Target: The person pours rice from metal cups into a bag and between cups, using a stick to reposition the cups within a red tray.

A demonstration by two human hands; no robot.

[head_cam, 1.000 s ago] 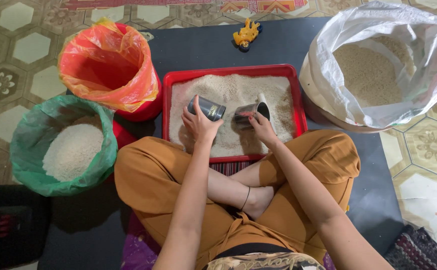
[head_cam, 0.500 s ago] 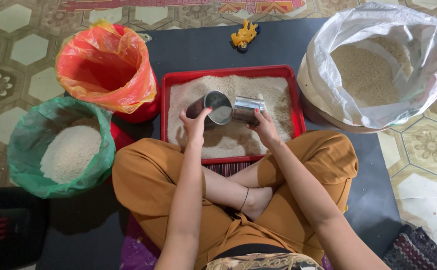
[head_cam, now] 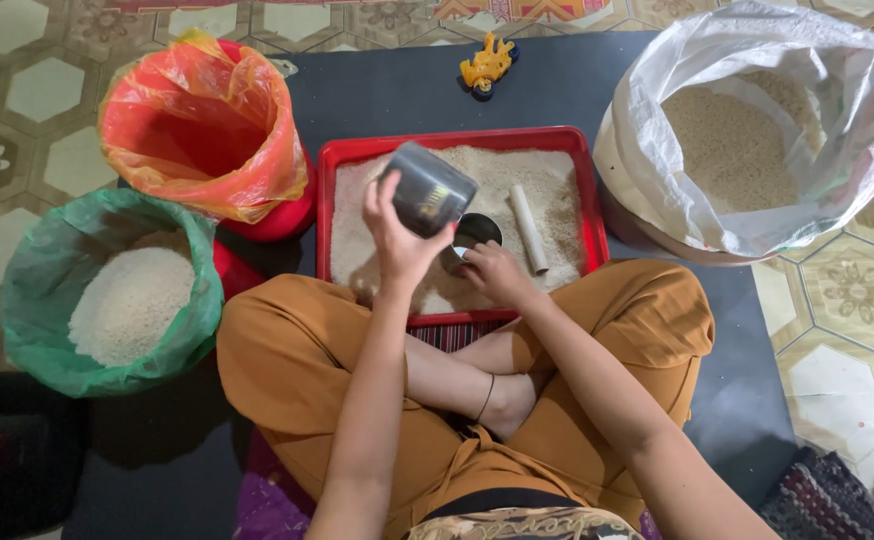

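I sit cross-legged in front of a red tray (head_cam: 457, 140) spread with pale rice. My left hand (head_cam: 395, 240) grips a dark metal can (head_cam: 431, 188), raised and tilted on its side above the tray. Just below it a second dark can (head_cam: 477, 232) stands in the rice with its mouth up. My right hand (head_cam: 492, 272) holds that can at its near side. A pale, thin cylinder (head_cam: 529, 228) lies on the rice right of the cans.
A red bucket lined with an orange bag (head_cam: 202, 130) stands left of the tray. A green-lined tub of white rice (head_cam: 107, 290) is nearer left. A big white sack of brownish grain (head_cam: 757, 150) sits at right. A yellow toy (head_cam: 485, 68) lies beyond the tray on the dark mat.
My left hand has lifted its can off the rice and tipped it above the other can. My right hand has drawn nearer, with its can now standing mouth up.
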